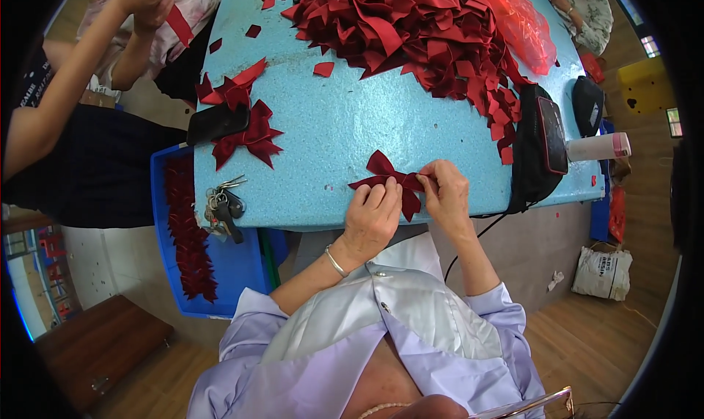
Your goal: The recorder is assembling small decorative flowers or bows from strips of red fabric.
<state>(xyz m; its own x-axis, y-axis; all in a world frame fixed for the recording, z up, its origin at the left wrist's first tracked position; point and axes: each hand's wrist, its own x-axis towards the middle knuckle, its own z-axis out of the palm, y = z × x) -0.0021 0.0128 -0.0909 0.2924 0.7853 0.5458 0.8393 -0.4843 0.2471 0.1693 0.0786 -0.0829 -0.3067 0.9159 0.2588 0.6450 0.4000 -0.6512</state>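
A dark red ribbon bow (pixel 379 162) lies near the front edge of the light blue table (pixel 323 118), its tails spread out. My left hand (pixel 372 219) presses on the bow's middle, fingers bent and close together. At the bow's right loop, my right hand (pixel 449 194) pinches the ribbon between thumb and forefinger. My fingers cover part of the knot and the loop. Further left on the table, more red bows (pixel 258 136) lie partly under a black phone (pixel 213 125).
A heap of red ribbon pieces (pixel 411 34) covers the far side, beside a red plastic bag (pixel 522 28). Right stand a black bag (pixel 532 155) and a bottle (pixel 598 147). Keys (pixel 224 206) lie above a blue crate (pixel 242 276) holding bows. At far left, a co-worker's hands (pixel 149 2) hold red ribbon.
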